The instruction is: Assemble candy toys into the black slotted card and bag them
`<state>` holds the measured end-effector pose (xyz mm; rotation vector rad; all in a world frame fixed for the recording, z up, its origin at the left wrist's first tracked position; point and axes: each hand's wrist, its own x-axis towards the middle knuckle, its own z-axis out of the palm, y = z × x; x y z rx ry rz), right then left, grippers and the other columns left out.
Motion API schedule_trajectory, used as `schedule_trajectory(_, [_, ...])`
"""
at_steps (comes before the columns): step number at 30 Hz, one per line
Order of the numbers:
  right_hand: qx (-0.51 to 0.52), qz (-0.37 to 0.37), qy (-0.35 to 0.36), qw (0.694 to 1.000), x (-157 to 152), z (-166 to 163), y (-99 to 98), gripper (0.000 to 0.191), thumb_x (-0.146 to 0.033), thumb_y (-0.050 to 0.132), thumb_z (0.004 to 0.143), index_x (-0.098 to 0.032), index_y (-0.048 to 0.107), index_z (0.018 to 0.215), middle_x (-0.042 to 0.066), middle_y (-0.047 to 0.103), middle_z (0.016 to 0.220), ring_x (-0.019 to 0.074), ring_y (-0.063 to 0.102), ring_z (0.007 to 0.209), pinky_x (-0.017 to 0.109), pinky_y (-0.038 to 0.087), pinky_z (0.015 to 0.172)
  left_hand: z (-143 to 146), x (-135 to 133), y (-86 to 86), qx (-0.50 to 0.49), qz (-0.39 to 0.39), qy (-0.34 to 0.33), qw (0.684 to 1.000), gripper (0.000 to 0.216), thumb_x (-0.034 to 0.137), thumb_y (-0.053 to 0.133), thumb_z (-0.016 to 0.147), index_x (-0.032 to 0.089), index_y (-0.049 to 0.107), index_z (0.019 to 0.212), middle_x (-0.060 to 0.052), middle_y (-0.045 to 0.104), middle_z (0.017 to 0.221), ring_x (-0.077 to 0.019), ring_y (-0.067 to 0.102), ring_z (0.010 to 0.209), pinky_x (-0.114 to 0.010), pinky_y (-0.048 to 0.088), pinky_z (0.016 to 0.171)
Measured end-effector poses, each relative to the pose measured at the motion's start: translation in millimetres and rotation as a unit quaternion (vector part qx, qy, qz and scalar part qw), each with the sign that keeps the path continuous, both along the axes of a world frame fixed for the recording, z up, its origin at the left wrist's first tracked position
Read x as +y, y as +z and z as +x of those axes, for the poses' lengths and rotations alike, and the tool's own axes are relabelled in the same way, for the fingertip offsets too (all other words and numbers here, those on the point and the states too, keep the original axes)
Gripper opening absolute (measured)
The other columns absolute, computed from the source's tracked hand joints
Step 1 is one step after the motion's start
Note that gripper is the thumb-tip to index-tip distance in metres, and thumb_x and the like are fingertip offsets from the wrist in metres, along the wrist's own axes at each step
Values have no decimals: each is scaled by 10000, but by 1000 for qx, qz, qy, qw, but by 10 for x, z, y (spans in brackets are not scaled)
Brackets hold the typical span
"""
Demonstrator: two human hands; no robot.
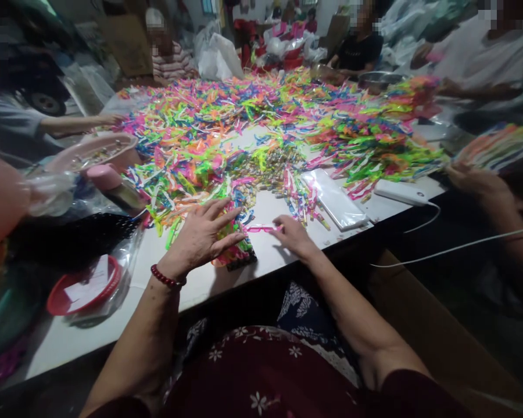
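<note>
My left hand (203,235) lies flat with fingers spread on a small stack of coloured plastic pieces (237,249) at the near edge of the white table (283,270). My right hand (294,235) rests on the table just to the right, its fingers pinching one end of a thin pink plastic piece (261,229) that reaches toward the left hand. Beyond both hands spreads a big heap of neon plastic pieces (253,122), covering most of the table.
A clear bag (337,200) and a white power bank (401,193) with cable lie right of my hands. A red dish (85,287), a pink bowl (93,154) and plastic bags crowd the left. Other people sit around the table; one hand (475,177) holds a bundle at right.
</note>
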<state>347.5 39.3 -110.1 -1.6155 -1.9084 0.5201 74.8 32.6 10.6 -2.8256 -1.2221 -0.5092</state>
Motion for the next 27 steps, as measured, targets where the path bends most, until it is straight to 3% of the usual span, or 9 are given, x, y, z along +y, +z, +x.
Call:
schedule_trajectory(3, [-153, -3, -142, 978, 156, 344, 5, 287, -212, 629, 905, -113, 588, 1171, 189, 633, 1148, 291, 636, 987, 381, 491, 846, 0, 9, -10, 1, 6, -1, 1000, 592, 640, 424, 954, 293, 529, 1422, -99, 473, 1518, -310, 398, 1404, -537, 351, 1130])
schedule_trajectory(6, [-241, -57, -154, 956, 249, 504, 2, 232, -127, 559, 915, -83, 604, 1138, 223, 668, 1078, 320, 659, 979, 395, 483, 852, 2, 13, -17, -1, 8, 0, 1000, 601, 645, 424, 951, 286, 533, 1420, -103, 475, 1516, -314, 403, 1399, -540, 352, 1128])
schedule_trajectory(9, [-217, -75, -145, 962, 284, 510, -12, 168, -108, 548, 897, -97, 644, 1035, 212, 700, 1006, 315, 670, 973, 397, 486, 860, -1, 11, -18, -3, 6, 2, 1000, 603, 650, 419, 951, 288, 534, 1419, -99, 469, 1522, -306, 395, 1407, -526, 343, 1136])
schedule_trajectory(11, [-115, -87, -135, 980, 272, 457, -22, 107, -170, 602, 871, -127, 654, 953, 160, 715, 927, 283, 678, 923, 378, 511, 831, -3, 9, -14, -2, 1, 3, 1000, 608, 656, 419, 948, 292, 529, 1422, -91, 463, 1528, -298, 392, 1410, -514, 337, 1141])
schedule_trajectory(13, [67, -127, -100, 984, 220, 354, -32, 132, -253, 659, 830, -155, 630, 913, 79, 702, 791, 230, 685, 789, 346, 545, 747, -2, 6, -6, 0, -2, 4, 1000, 621, 668, 417, 943, 288, 531, 1421, -86, 459, 1532, -296, 393, 1408, -505, 335, 1142])
schedule_trajectory(16, [333, -190, -5, 924, 63, 107, -55, 281, -361, 723, 775, -182, 560, 918, 13, 669, 713, 180, 669, 643, 315, 565, 640, 4, -4, 6, 3, -7, 5, 1000, 643, 682, 409, 937, 280, 530, 1424, -90, 455, 1533, -296, 390, 1407, -499, 335, 1141])
schedule_trajectory(18, [398, -186, 44, 897, -69, -86, -85, 348, -426, 746, 755, -198, 531, 906, 12, 669, 760, 175, 671, 653, 318, 573, 641, 8, -7, 8, 0, -13, 4, 1000, 643, 681, 406, 938, 282, 527, 1428, -95, 457, 1530, -297, 388, 1406, -501, 329, 1142])
schedule_trajectory(23, [254, -55, 62, 964, -351, -429, -139, 272, -470, 651, 819, -221, 549, 856, 17, 633, 763, 185, 626, 686, 312, 539, 663, 2, 20, -6, -15, -15, 3, 1000, 633, 665, 436, 937, 269, 539, 1420, -106, 466, 1524, -307, 396, 1401, -508, 331, 1139])
schedule_trajectory(27, [146, -14, 98, 984, -546, -492, -94, 228, -456, 515, 865, -232, 544, 836, 34, 649, 710, 213, 625, 646, 320, 509, 621, -3, -78, 28, -15, 0, 16, 1000, 632, 673, 500, 908, 256, 580, 1376, -116, 478, 1516, -310, 449, 1366, -509, 387, 1100])
